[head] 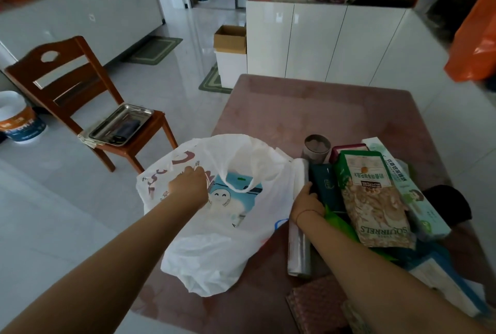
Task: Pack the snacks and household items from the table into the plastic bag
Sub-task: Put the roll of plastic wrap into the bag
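While the white printed plastic bag lies slumped on the pink table, widen its mouth first.
Left hand pinches the bag's rim; right hand closes round the clear film roll; slide it in lengthwise.

White printed bag, pink table

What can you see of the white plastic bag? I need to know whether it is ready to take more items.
The white plastic bag is thin, crinkled and translucent, with red print and loop handles. It lies slumped on the pink table at its left edge, mouth gaping away from the camera. A blue-and-white pack with a smiling face shows inside. The left hand grips its near rim; the right hand rests beside it on a roll.
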A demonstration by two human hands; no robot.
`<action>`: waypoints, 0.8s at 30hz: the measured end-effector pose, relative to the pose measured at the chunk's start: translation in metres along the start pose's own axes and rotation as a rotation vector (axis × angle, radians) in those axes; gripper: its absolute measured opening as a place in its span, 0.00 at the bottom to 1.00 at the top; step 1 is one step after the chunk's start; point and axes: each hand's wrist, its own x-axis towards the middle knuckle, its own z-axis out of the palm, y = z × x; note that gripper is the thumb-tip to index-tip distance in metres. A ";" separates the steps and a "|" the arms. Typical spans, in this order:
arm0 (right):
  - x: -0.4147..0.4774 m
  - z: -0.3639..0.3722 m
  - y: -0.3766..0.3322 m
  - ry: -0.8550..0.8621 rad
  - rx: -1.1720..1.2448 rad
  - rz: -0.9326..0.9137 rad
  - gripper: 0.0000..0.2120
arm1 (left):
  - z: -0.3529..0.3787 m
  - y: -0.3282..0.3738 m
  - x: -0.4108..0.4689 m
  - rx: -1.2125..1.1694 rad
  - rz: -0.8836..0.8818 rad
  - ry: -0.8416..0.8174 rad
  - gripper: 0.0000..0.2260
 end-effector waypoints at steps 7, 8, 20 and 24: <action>0.006 -0.002 0.002 -0.046 0.161 0.026 0.37 | 0.000 -0.007 -0.007 -0.043 0.008 -0.109 0.12; 0.007 -0.004 0.002 -0.056 0.218 0.023 0.35 | 0.000 -0.009 -0.009 -0.051 0.007 -0.106 0.13; -0.048 -0.135 0.002 0.048 0.958 -0.234 0.19 | 0.003 -0.022 -0.019 -0.261 -0.016 -0.327 0.24; -0.097 -0.144 0.007 -0.398 1.037 -0.376 0.14 | -0.017 -0.011 -0.043 -0.603 0.268 -0.202 0.17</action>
